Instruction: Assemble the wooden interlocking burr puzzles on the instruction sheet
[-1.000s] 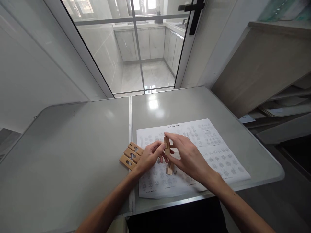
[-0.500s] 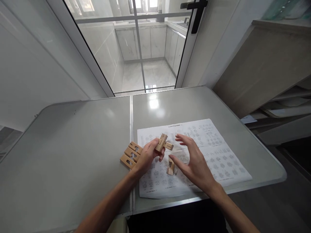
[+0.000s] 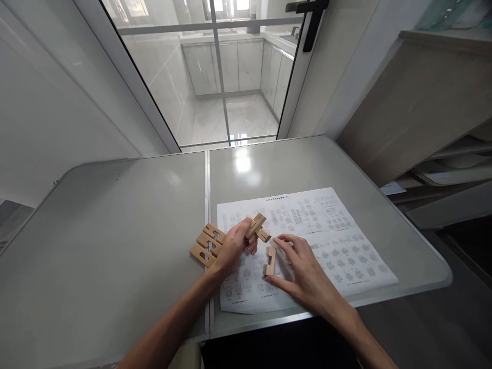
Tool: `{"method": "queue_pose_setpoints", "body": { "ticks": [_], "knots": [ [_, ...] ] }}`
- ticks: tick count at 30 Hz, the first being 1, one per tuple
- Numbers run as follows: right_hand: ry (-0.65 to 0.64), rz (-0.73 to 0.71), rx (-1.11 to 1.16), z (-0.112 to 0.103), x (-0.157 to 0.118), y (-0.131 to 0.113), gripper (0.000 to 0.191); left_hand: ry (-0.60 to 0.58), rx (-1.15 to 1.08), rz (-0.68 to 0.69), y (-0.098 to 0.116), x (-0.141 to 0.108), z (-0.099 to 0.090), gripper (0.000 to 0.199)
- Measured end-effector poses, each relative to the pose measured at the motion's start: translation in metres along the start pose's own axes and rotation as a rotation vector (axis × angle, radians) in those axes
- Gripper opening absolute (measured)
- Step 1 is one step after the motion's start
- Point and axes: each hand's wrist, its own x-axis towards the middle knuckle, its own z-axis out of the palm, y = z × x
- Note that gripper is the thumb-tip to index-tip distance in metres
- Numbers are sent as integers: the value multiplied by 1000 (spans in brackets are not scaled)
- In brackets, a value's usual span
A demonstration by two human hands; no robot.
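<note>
My left hand (image 3: 239, 240) is closed around a pair of crossed wooden puzzle pieces (image 3: 257, 225), held above the printed sheet (image 3: 357, 241). A single notched wooden puzzle piece (image 3: 271, 260) sits on the sheet. Around its right side is my right hand (image 3: 298, 261), thumb near the lower end and fingers near the upper end, with a gap between them; whether the thumb touches the piece I cannot tell. Left of my left hand, several slotted wooden puzzle pieces (image 3: 203, 252) lie side by side, partly covered by that hand.
The grey table (image 3: 134, 246) has a metal seam (image 3: 208, 195) running down its middle. Beyond the far edge stands a glass door (image 3: 246, 66) with a black handle (image 3: 313, 23). At the right is a shelf unit (image 3: 415, 102) with papers in it.
My right hand has come down and nearer to the lone puzzle piece, uncovering more of it. The crossed pieces in my left hand have tilted a little.
</note>
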Motion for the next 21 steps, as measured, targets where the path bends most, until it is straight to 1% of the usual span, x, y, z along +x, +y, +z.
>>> {"method": "queue_pose_setpoints", "body": {
  "ticks": [3, 6, 8, 10, 12, 14, 18, 21],
  "knots": [
    [-19, -13, 40, 1, 0, -1, 62, -7, -4, -6, 1, 0, 1, 50],
    [-23, 36, 190, -2, 1, -3, 53, -15, -10, -7, 2, 0, 2, 53],
    [-53, 118, 366, -5, 0, -3, 54, -21, -6, -5, 2, 0, 1, 54],
    [-113, 192, 606, -9, -2, -1, 58, -28, 14, -8, 1, 0, 1, 53],
    [-167, 240, 866, -12, -3, 1, 61, -35, 46, -10, 0, -1, 0, 53],
    [-178, 279, 1063, -13, -4, 2, 61, -47, 78, -2, -1, -2, 1, 54],
    [-130, 364, 1246, -11, -4, 3, 54, -115, 128, 36, 0, -5, 3, 55],
    [-113, 409, 1340, -9, -5, 4, 57, -153, 139, 45, 0, -6, 4, 54]
  ]
}}
